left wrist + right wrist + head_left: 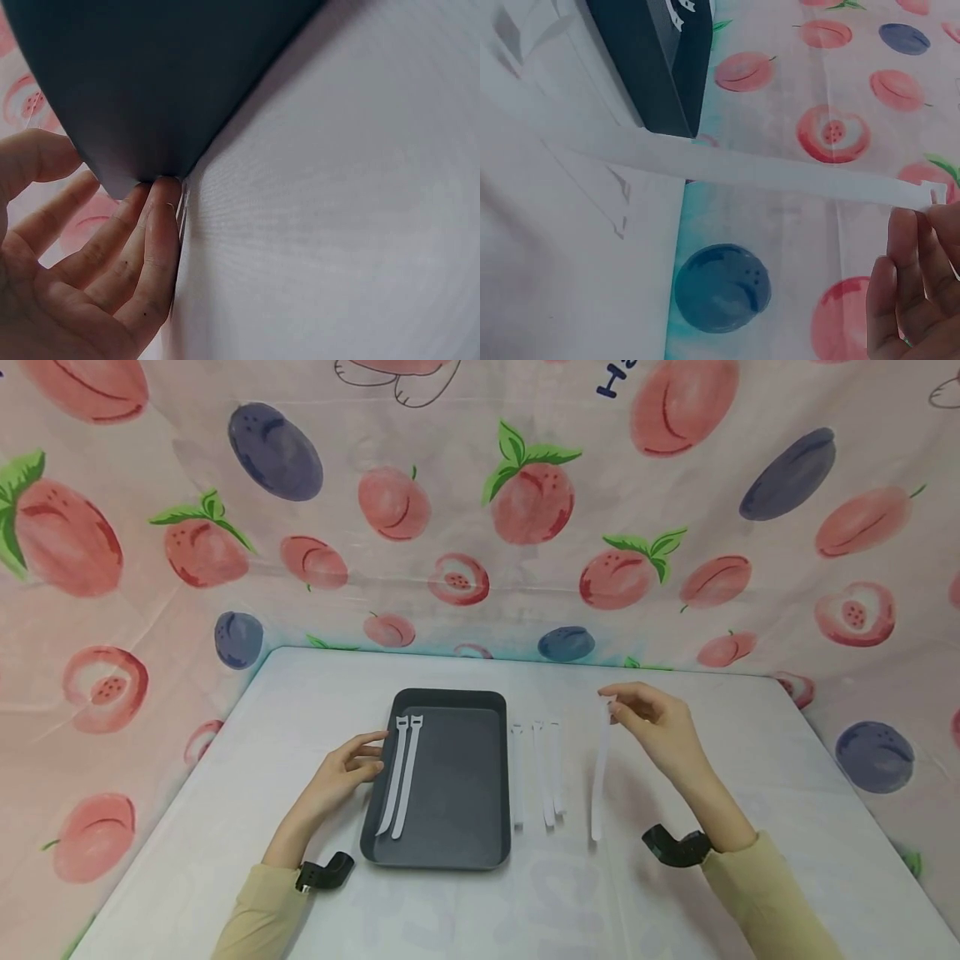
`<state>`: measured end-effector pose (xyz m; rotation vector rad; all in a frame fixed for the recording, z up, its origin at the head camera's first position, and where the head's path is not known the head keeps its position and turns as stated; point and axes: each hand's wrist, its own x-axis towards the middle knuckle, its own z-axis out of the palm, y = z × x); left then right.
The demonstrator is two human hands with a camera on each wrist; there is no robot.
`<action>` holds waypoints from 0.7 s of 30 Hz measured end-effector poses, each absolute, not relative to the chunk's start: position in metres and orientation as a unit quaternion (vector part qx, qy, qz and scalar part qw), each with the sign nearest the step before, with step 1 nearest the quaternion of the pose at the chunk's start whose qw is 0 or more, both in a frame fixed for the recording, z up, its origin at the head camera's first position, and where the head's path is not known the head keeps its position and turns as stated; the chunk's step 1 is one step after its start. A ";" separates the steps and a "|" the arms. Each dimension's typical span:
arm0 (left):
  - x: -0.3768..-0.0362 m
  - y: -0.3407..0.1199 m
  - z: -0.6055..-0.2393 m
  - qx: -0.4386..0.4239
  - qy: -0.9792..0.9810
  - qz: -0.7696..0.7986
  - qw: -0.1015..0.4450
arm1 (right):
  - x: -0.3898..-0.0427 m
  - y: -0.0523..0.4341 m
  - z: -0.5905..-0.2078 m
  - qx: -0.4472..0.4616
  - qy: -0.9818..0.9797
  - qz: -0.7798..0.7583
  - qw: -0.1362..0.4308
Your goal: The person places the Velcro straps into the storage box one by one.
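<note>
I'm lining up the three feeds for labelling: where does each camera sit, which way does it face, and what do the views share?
Head: above, facing forward and down at the table; shows both forearms, left hand at the tray, right hand pinching a white strap.
Left wrist: low behind the left hand, facing the tray's wall; fingers touch it.
Right wrist: under the right hand, facing along the strap; fingertips show.
Shared: tray, strap, fruit-print cloth.

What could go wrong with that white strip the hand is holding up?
The right hand only pinches the top end of the white strip, so it might slip and fall onto the table. Its loose lower end hangs near the three spare strips and could knock them askew.
</note>
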<state>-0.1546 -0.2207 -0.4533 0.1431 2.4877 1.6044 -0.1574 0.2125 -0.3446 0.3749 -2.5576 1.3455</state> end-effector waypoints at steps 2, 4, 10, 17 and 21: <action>-0.154 -0.221 -0.453 0.049 0.837 0.538 0.088 | -0.157 0.211 -0.341 0.131 -0.869 0.462 0.117; -0.154 -0.221 -0.453 0.051 0.837 0.537 0.085 | -0.156 0.209 -0.338 0.134 -0.866 0.467 0.121; -0.154 -0.221 -0.454 0.055 0.836 0.540 0.083 | -0.153 0.200 -0.331 0.148 -0.849 0.488 0.134; -0.154 -0.221 -0.453 0.056 0.835 0.541 0.084 | -0.154 0.188 -0.327 0.174 -0.827 0.515 0.141; -0.153 -0.221 -0.453 0.055 0.835 0.541 0.084 | -0.154 0.181 -0.327 0.178 -0.817 0.530 0.140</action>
